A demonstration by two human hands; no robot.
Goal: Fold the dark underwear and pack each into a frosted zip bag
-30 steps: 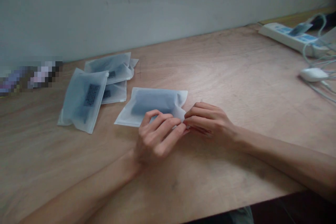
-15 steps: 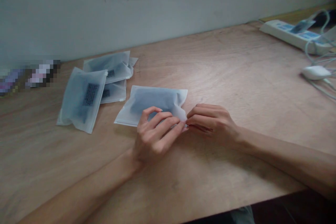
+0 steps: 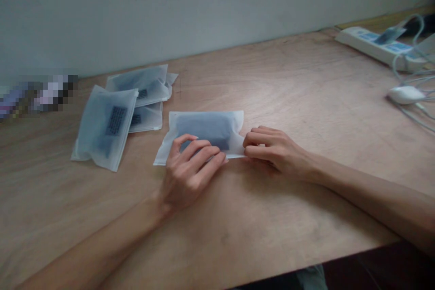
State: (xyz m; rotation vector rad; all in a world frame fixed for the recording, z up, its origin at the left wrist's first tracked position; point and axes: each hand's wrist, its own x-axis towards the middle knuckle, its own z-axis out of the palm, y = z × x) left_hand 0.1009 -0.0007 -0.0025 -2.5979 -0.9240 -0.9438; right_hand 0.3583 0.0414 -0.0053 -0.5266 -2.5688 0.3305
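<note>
A frosted zip bag point(image 3: 234, 122) lies flat on the table in front of me, with something dark and folded inside. My left hand point(image 3: 190, 170) is bent over its near edge, fingers curled and closed on that edge; the thumb is hidden beneath. At the bag's near right corner, my right hand point(image 3: 272, 147) pinches the plastic between bent fingers and thumb. A gap of bare bag edge shows between the two hands.
To the left, a frosted zip bag with a dark printed label point(image 3: 117, 120) overlaps several similar bags point(image 3: 149, 79). A white power strip point(image 3: 370, 47) with cables and a white adapter point(image 3: 407, 94) sit at the right. The wall point(image 3: 217, 13) rises behind the wooden table point(image 3: 288, 81).
My left hand has slid left along the bag's near edge, away from my right hand. The right hand has shifted slightly, and the bag's right side is pulled straighter.
</note>
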